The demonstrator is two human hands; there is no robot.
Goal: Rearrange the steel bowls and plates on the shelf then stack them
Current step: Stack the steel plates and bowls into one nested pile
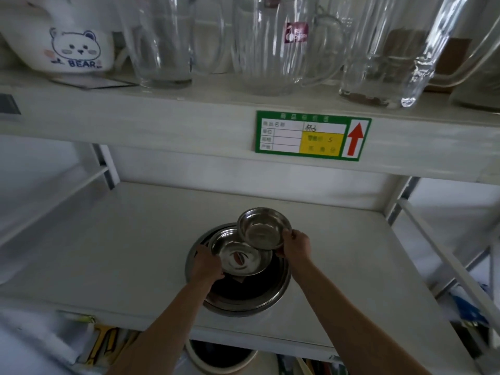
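I am looking down at the middle shelf (108,253), where a large steel bowl (251,301) is sitting near the front edge. My left hand (207,263) is curling its fingers over the left rim of a steel plate (240,257) and holding it tilted inside the large bowl. My right hand (296,246) is pinching the right rim of a small steel bowl (263,228), holding it raised and tilted toward me, so that its near edge is overlapping the plate's far right side; I cannot tell whether the two are touching. On the shelf above, glass jugs (270,50) are standing in a row beside a white bear-printed bowl (73,47), and a green price label (312,135) with a red arrow is sticking to that shelf's front edge.
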